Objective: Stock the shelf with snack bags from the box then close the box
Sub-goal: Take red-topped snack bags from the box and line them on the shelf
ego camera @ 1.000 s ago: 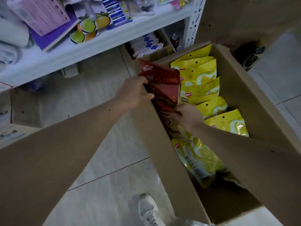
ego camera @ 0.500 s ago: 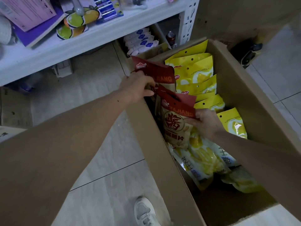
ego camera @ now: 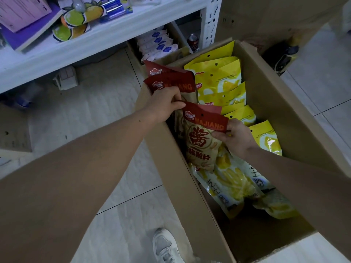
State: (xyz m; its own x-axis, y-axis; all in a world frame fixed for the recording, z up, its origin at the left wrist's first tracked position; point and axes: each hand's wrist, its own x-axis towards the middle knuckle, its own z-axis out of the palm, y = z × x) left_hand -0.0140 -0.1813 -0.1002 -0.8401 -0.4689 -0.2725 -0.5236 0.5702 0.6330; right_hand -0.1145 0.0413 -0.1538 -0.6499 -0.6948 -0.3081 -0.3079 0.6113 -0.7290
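A big open cardboard box (ego camera: 296, 103) stands on the floor, holding a row of yellow snack bags (ego camera: 220, 78) and more yellow bags lying flat lower down. My left hand (ego camera: 165, 105) grips a small bunch of red-topped snack bags (ego camera: 171, 82) at the box's left wall. My right hand (ego camera: 237, 137) holds another red-topped bag (ego camera: 201, 141) by its right edge, lifted above the yellow ones. The white shelf (ego camera: 106, 33) runs across the top left.
The shelf carries fruit-printed packs (ego camera: 76, 18) and purple boxes (ego camera: 24, 14). Under it sits a carton of white-and-blue packets (ego camera: 157, 42) and a can (ego camera: 192, 39). A white shoe (ego camera: 165, 245) stands beside the box's near corner. A dark object (ego camera: 281, 54) lies behind the box.
My right hand has pulled a red-topped bag up out of the box so its front shows. My left hand keeps its bunch of red bags, almost still.
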